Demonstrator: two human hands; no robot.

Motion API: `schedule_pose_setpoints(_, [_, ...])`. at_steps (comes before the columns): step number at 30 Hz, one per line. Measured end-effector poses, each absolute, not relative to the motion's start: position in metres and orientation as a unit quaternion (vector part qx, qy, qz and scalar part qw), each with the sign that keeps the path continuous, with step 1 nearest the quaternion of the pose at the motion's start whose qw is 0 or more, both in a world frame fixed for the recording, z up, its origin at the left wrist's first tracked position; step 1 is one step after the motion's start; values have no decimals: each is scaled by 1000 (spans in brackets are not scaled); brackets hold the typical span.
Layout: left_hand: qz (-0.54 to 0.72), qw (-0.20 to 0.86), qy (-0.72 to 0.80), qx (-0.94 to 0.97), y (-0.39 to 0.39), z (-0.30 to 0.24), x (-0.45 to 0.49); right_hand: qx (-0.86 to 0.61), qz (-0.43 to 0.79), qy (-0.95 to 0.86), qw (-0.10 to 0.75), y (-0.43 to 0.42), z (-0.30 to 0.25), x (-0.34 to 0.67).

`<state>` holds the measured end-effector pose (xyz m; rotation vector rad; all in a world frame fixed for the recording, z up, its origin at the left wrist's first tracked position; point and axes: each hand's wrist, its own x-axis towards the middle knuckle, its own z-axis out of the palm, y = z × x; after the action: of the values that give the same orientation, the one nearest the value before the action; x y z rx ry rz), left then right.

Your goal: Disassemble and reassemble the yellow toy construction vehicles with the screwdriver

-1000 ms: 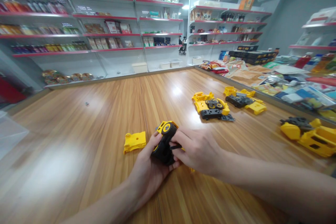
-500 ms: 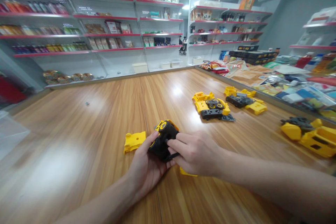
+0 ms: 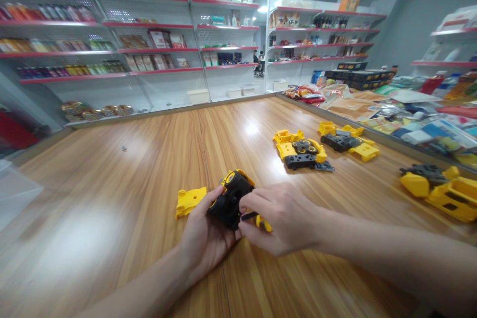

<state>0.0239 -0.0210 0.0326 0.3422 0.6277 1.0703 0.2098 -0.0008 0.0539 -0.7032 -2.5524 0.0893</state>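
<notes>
My left hand [image 3: 203,231] is closed round a black and yellow toy vehicle part [image 3: 231,201] with a round, yellow-rimmed wheel at its upper end. Between the thumb and fingers of my right hand [image 3: 279,218] is a small black rod-like piece [image 3: 249,216], held at the lower right side of the vehicle part. Whether the rod touches it I cannot tell. A flat yellow plastic plate [image 3: 191,201] lies on the table just left of the vehicle part. Another yellow piece [image 3: 264,223] shows partly behind my right fingers.
On the wooden table [image 3: 149,169], yellow and black toy parts lie in groups: one right of centre [image 3: 300,150], one behind it [image 3: 348,141], one at the right [image 3: 443,194]. A clear plastic box [image 3: 17,191] stands at the left edge. Packaged goods [image 3: 354,102] border the right side.
My right hand has shifted slightly down and its fingers have drawn off the middle of the vehicle part, so the black rod and the yellow piece behind show more. My left hand stays nearly still.
</notes>
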Motion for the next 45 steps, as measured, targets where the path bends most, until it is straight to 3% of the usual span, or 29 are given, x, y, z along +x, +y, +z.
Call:
schedule_pose_setpoints(5, [462, 825, 275, 171, -18, 30, 21, -297, 50, -914, 271, -2, 62, 210])
schedule_pose_setpoints(12, [460, 829, 265, 176, -19, 29, 20, -243, 82, -892, 373, 4, 59, 212])
schedule_pose_setpoints(20, [464, 818, 274, 200, -21, 32, 22, -258, 95, -889, 365, 6, 51, 211])
schedule_pose_setpoints(39, [455, 815, 282, 221, -22, 31, 24, -320, -9, -895, 311, 4, 43, 209])
schedule_pose_setpoints(45, [549, 713, 313, 305, -29, 35, 32, -330, 62, -863, 377, 5, 42, 203])
